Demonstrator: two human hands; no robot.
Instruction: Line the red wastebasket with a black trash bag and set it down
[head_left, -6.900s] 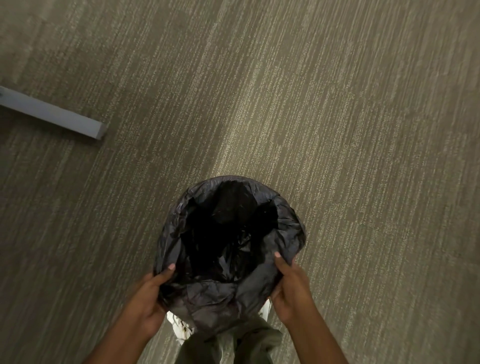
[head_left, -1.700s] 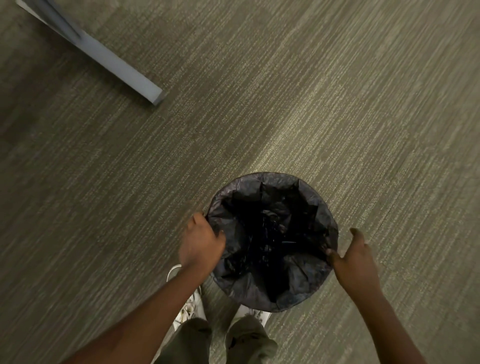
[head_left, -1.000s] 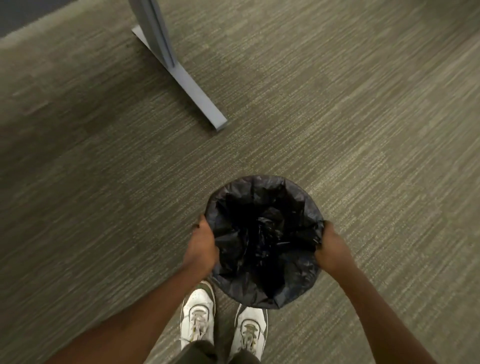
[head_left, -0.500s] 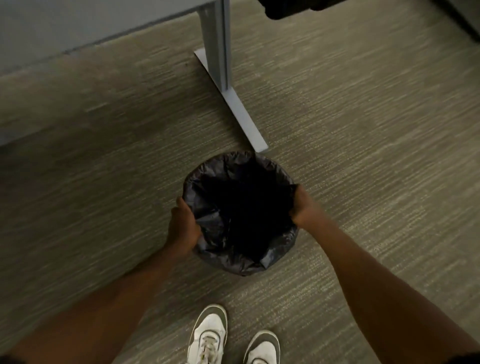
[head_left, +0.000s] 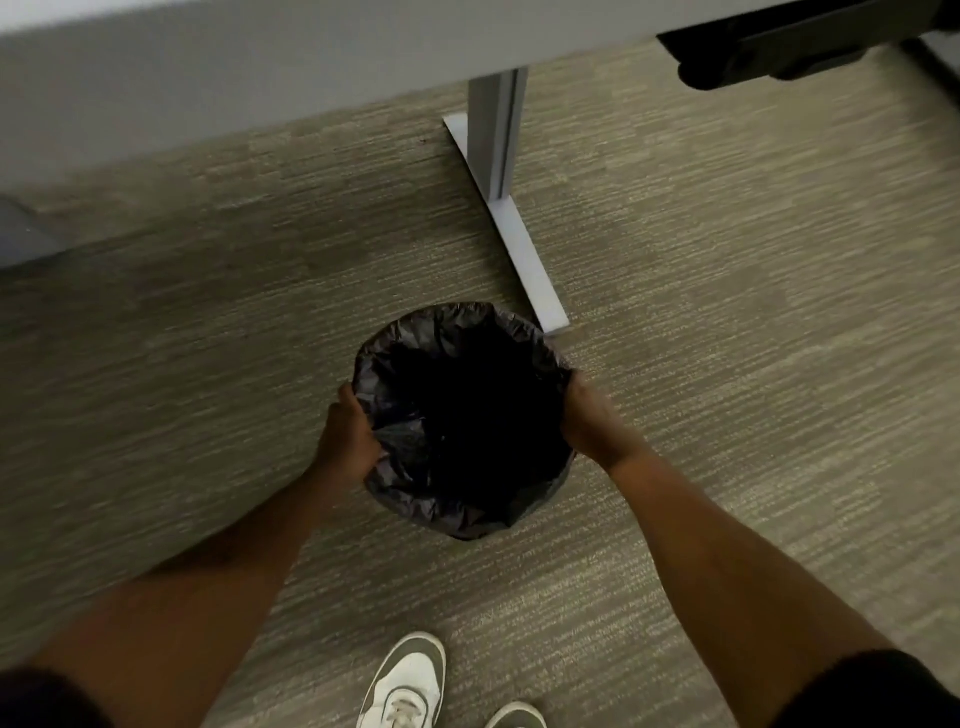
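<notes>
The wastebasket is wholly covered by a black trash bag (head_left: 415, 488) that is folded over its rim, so none of its red shows. It sits low over the carpet in front of me, mouth up. My left hand (head_left: 347, 436) grips the left side of the rim. On the right side, my right hand (head_left: 589, 415) holds the rim too. Whether the base touches the floor I cannot tell.
A grey desk leg with a flat foot (head_left: 524, 249) stands just beyond the basket, its tip almost at the rim. The desk top (head_left: 260, 67) runs across the top. A dark object (head_left: 789, 47) hangs at the upper right. My shoes (head_left: 405, 686) are at the bottom.
I have carried the lined basket forward and down toward the desk leg, with both hands moving from the near rim to its sides. My arms are now stretched out further.
</notes>
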